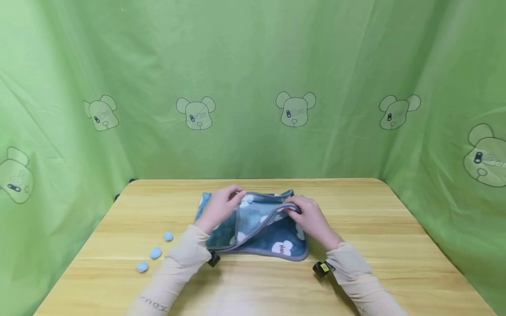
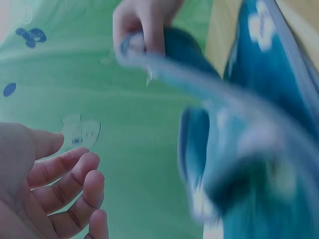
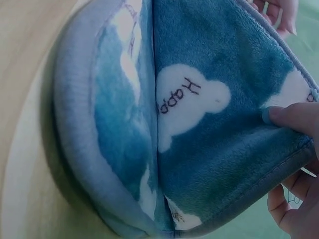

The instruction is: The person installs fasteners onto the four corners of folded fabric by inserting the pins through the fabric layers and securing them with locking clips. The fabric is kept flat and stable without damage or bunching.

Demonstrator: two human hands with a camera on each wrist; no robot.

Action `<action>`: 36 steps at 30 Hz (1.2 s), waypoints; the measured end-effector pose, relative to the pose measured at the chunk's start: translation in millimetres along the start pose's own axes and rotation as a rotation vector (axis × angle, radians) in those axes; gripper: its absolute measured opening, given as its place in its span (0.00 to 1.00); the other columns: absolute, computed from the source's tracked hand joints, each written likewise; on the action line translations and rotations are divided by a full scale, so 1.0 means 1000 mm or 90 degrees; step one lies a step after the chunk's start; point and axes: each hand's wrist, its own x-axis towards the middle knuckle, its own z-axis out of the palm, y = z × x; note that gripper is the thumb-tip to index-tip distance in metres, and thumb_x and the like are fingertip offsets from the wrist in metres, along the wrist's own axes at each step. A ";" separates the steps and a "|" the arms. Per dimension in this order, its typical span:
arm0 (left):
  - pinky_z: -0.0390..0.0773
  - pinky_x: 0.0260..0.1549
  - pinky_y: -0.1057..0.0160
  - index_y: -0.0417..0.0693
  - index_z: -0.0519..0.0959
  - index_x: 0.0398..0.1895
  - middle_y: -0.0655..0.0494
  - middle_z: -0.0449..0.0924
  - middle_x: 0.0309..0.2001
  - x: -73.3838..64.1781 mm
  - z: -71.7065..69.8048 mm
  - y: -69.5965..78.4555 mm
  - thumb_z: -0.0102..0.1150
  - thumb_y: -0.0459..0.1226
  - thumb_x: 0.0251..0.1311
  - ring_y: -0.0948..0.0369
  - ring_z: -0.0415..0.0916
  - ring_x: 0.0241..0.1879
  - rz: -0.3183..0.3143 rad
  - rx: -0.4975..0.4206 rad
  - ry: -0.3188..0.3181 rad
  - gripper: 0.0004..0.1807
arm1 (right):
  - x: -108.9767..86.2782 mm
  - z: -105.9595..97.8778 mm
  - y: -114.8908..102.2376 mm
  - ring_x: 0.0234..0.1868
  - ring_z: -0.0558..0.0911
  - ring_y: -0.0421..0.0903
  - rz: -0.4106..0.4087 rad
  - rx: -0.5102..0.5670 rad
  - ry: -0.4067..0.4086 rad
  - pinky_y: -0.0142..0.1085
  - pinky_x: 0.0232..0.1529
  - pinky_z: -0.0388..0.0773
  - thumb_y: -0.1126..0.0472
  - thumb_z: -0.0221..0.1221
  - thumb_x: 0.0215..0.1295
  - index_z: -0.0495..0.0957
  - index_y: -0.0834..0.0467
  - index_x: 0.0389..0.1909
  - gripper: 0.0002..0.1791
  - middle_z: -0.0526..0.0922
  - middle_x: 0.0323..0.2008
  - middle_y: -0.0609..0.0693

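A teal fleece cloth (image 1: 253, 217) with grey edging and white cloud-like patches lies partly folded on the table. My right hand (image 1: 312, 217) pinches its edge between thumb and fingers and holds a layer raised, as the right wrist view shows, with the thumb (image 3: 291, 117) on the plush face. Above the cloth's left part is my left hand (image 1: 223, 204), its fingers loosely bent. In the left wrist view that left hand (image 2: 55, 184) holds nothing, apart from the blurred cloth (image 2: 259, 124).
Light blue round pieces, an upper one (image 1: 168, 236), a middle one (image 1: 156, 253) and a lower one (image 1: 142, 266), lie left of the cloth on the wooden table (image 1: 375, 228). A green curtain (image 1: 245, 149) with bear-head prints hangs around the table.
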 end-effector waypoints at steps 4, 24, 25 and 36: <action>0.80 0.36 0.60 0.48 0.82 0.47 0.53 0.85 0.36 -0.006 -0.025 -0.020 0.53 0.45 0.69 0.59 0.80 0.33 -0.019 0.058 0.012 0.14 | -0.001 0.000 0.001 0.37 0.83 0.49 0.001 -0.008 -0.001 0.51 0.46 0.76 0.65 0.69 0.55 0.82 0.56 0.35 0.07 0.86 0.35 0.51; 0.75 0.32 0.57 0.39 0.79 0.49 0.49 0.80 0.33 -0.066 -0.111 -0.101 0.58 0.42 0.64 0.57 0.75 0.33 -0.119 0.267 -0.170 0.17 | -0.002 0.000 -0.002 0.38 0.83 0.48 -0.012 -0.004 -0.021 0.49 0.45 0.80 0.65 0.68 0.57 0.82 0.54 0.35 0.07 0.86 0.35 0.49; 0.75 0.33 0.57 0.38 0.78 0.50 0.49 0.80 0.34 -0.069 -0.112 -0.103 0.60 0.41 0.63 0.57 0.75 0.33 -0.128 0.267 -0.183 0.18 | -0.003 0.000 -0.001 0.38 0.83 0.48 -0.014 -0.004 -0.021 0.48 0.44 0.80 0.65 0.67 0.57 0.82 0.54 0.35 0.07 0.86 0.35 0.49; 0.71 0.28 0.61 0.39 0.78 0.44 0.51 0.76 0.29 -0.084 -0.110 -0.110 0.66 0.32 0.49 0.59 0.71 0.26 -0.222 0.215 -0.262 0.17 | -0.004 -0.002 0.001 0.37 0.82 0.46 -0.034 -0.001 -0.014 0.45 0.40 0.81 0.66 0.67 0.56 0.82 0.55 0.35 0.07 0.85 0.34 0.48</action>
